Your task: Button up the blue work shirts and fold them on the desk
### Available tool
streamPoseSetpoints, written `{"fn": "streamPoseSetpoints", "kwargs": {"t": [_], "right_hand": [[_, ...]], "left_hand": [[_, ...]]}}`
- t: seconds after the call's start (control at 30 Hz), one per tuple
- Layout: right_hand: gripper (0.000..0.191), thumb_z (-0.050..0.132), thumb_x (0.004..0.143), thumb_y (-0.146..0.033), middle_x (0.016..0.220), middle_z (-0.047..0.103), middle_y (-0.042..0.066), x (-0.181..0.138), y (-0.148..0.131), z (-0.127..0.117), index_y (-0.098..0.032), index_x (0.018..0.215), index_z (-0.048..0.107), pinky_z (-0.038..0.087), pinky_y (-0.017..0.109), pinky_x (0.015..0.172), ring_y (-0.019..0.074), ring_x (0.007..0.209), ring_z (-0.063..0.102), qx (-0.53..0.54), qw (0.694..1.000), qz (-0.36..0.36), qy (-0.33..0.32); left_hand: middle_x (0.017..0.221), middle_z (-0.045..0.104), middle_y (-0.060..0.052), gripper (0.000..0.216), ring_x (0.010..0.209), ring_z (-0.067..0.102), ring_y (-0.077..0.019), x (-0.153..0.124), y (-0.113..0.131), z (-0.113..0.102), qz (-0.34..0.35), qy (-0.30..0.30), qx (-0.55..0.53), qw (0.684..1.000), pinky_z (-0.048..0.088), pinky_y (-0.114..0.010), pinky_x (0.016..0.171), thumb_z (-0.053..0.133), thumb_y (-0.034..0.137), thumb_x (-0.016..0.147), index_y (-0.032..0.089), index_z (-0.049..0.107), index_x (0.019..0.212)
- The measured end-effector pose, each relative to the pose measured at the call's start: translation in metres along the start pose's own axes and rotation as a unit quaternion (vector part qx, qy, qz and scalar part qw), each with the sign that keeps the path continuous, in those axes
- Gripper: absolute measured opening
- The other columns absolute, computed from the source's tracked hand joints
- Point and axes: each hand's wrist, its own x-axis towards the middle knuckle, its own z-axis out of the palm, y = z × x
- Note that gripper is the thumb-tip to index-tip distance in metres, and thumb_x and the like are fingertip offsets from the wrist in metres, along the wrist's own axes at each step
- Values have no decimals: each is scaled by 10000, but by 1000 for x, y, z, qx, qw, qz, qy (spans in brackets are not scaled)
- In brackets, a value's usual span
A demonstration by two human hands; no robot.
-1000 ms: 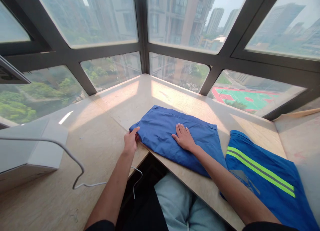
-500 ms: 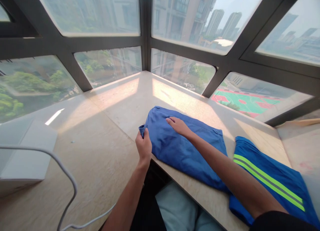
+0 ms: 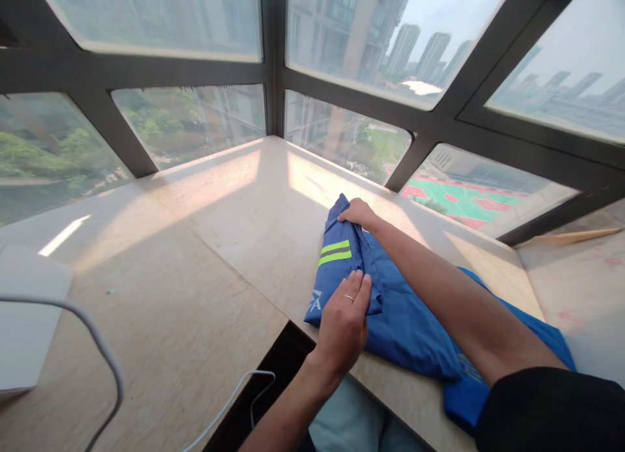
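A blue work garment (image 3: 405, 309) lies on the pale ledge, its left part turned over to the right as a flap. That flap (image 3: 334, 230) shows a yellow-green and grey reflective stripe and white lettering near its lower corner. My left hand (image 3: 344, 318), with a ring on one finger, lies on the near part of the flap, fingers stretched out; its thumb is hidden. At the far end, my right hand (image 3: 360, 214) has its fingers bent around the flap's upper edge. Behind my right forearm is a second blue garment (image 3: 541, 328), partly covered.
A white box (image 3: 29, 322) and a grey cable (image 3: 105, 348) are at the left. A dark gap (image 3: 273, 367) opens at the ledge's near edge, with a thin white cable over it. Framed windows (image 3: 342, 139) border the ledge behind.
The garment's left side has been folded over to the right, bringing the stripe and lettering into sight. Both hands have moved: the left rightward, the right to the far edge. The view has shifted slightly.
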Motion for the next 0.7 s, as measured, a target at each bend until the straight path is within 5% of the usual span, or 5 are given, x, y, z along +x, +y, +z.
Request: {"fn": "streamPoseSetpoints", "kwargs": {"t": [0.27, 0.4, 0.53, 0.7], "right_hand": [[205, 748, 675, -293, 734, 652, 53, -24, 60, -37, -113, 734, 670, 469, 277, 633, 190, 707, 607, 134, 990, -30, 35], [204, 764, 656, -293, 700, 658, 33, -39, 97, -61, -108, 714, 699, 484, 287, 666, 179, 687, 603, 233, 969, -59, 57], [230, 797, 616, -291, 725, 695, 44, -48, 148, -62, -114, 745, 728, 511, 303, 681, 190, 698, 627, 320, 945, -21, 68], [244, 801, 599, -321, 710, 706, 36, -54, 213, -28, -122, 719, 724, 512, 291, 653, 190, 685, 638, 376, 924, 19, 72]], "left_hand": [[1404, 559, -138, 638, 1355, 473, -214, 11, 27, -17, -24, 28, -92, 995, 450, -417, 1103, 363, -25, 856, 152, 402, 1467], [1395, 572, -117, 588, 1325, 509, -221, 27, 54, -16, -26, -15, -126, 992, 467, -409, 1089, 408, 51, 893, 183, 412, 1466], [1409, 555, -138, 593, 1340, 490, -254, 37, 76, 10, 22, -106, -82, 991, 446, -470, 1098, 415, 78, 874, 161, 415, 1462], [1443, 509, -179, 588, 1365, 454, -274, 32, 86, 59, 83, -225, 21, 971, 394, -482, 1128, 418, 74, 851, 95, 431, 1438]]}}
